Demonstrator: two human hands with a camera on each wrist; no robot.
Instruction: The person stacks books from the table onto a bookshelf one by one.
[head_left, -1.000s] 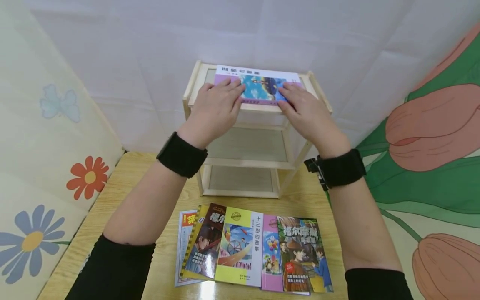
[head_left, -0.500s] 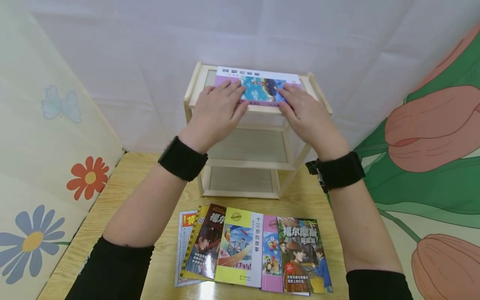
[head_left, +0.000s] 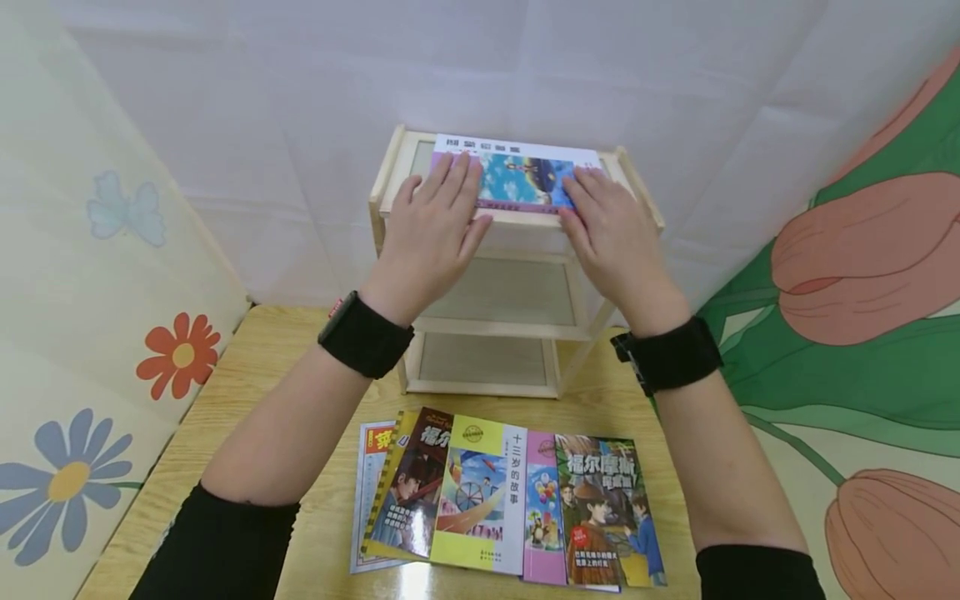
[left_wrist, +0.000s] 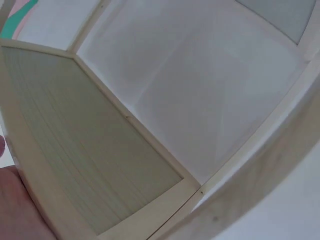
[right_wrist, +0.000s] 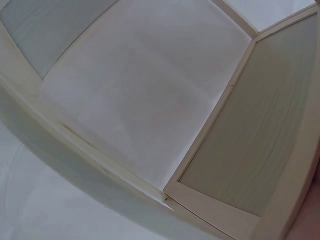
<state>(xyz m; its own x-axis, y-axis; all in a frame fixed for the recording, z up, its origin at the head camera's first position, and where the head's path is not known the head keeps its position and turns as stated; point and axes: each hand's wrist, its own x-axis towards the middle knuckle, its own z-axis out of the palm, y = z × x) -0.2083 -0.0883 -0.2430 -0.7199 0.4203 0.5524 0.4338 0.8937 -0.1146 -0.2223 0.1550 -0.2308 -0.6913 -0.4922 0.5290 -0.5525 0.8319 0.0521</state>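
A book with a white, purple and blue cover lies flat on the top tier of a pale wooden shelf rack. My left hand rests on the book's left part, its fingers extended and the thumb by the front edge. On the right end of the book lies my right hand, fingers straight, thumb near the same edge. Both wrist views look at the rack's frame and panels from below; a bit of the left hand shows at the lower left of the left wrist view.
Several books lie overlapping on the wooden table in front of the rack, among them a yellow-and-white book and a dark detective book. A white cloth hangs behind. Flower-printed panels stand at both sides.
My left hand's fingers have shifted slightly left and straightened across the book. The right hand has turned a little, fingers moving slightly right. The book stays on the top tier.
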